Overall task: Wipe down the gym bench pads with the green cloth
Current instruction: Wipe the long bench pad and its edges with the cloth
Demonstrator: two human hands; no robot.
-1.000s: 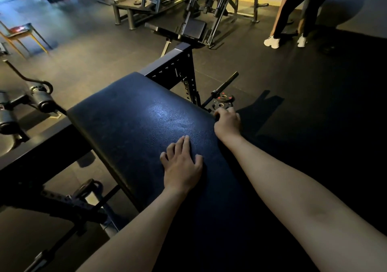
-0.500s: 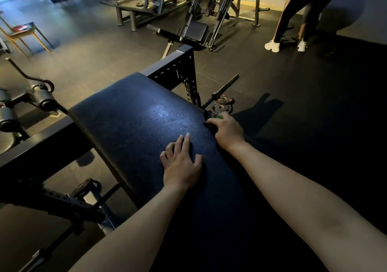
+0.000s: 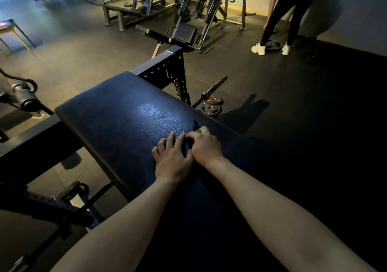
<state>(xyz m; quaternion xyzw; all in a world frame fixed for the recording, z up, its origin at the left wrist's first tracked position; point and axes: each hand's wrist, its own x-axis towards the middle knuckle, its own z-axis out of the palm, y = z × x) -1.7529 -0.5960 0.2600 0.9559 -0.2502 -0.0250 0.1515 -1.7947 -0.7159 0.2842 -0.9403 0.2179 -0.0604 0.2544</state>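
A dark padded bench pad [image 3: 117, 121] slopes across the middle of the view, with a patch of light glinting on its textured surface. The left hand [image 3: 172, 160] lies flat on the pad, palm down, fingers straight and slightly spread, holding nothing. Just beside it, touching at the thumb side, the right hand [image 3: 204, 147] is bunched up with its fingers curled round the green cloth [image 3: 198, 130], of which only a small bright corner shows past the knuckles, near the pad's right edge; the rest is hidden in the grip. Both bare forearms reach in from the bottom of the view. Behind the pad a black steel frame [image 3: 165, 66] with rows of holes rises. On the dark floor to the right of it lie a barbell [image 3: 212, 88] and a couple of weight plates [image 3: 210, 108]. Farther back, a person in dark trousers and white shoes [image 3: 258, 48] stands astride another plate [image 3: 272, 45]. More gym machines [image 3: 188, 10] line the far wall.
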